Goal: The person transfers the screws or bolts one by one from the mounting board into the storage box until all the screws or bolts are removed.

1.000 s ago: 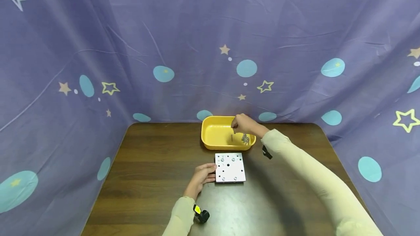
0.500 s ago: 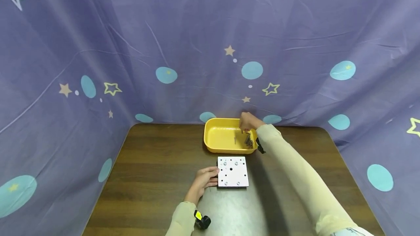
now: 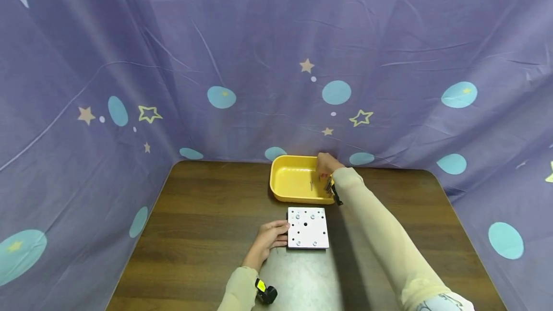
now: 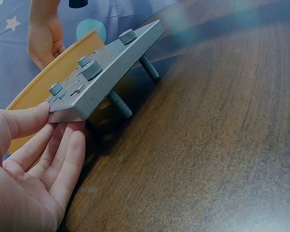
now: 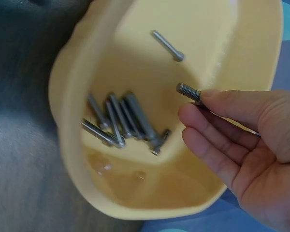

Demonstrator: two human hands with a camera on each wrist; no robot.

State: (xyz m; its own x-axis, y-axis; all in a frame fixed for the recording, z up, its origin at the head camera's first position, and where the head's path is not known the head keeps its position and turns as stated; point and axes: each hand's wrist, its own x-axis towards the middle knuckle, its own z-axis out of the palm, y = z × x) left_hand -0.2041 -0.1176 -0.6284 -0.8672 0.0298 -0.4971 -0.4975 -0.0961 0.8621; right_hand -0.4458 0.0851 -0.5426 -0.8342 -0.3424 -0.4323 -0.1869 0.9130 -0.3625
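My left hand (image 3: 269, 236) pinches the left edge of a square metal plate (image 3: 308, 233), thumb at the top edge and fingertips beneath. In the left wrist view, several socket-head bolts (image 4: 91, 70) stand in the plate's holes, and threaded shanks (image 4: 120, 104) stick out underneath toward the table. My right hand (image 3: 328, 163) is over the right end of a yellow plastic bin (image 3: 275, 195). Between its thumb and index finger it pinches a short bolt (image 5: 188, 91), threaded end outward; the bolt's other end is hidden by the fingers.
Inside the bin, several loose bolts (image 5: 139, 116) lie clustered near one wall, and a single bolt (image 5: 167, 46) lies apart. The wooden table (image 3: 207, 205) backs onto a purple patterned curtain (image 3: 259, 61). The bin stands just behind the plate.
My right hand has shifted rightward within the bin and lower toward the clustered bolts. My left hand keeps its grip on the plate, while the head view has shifted slightly.
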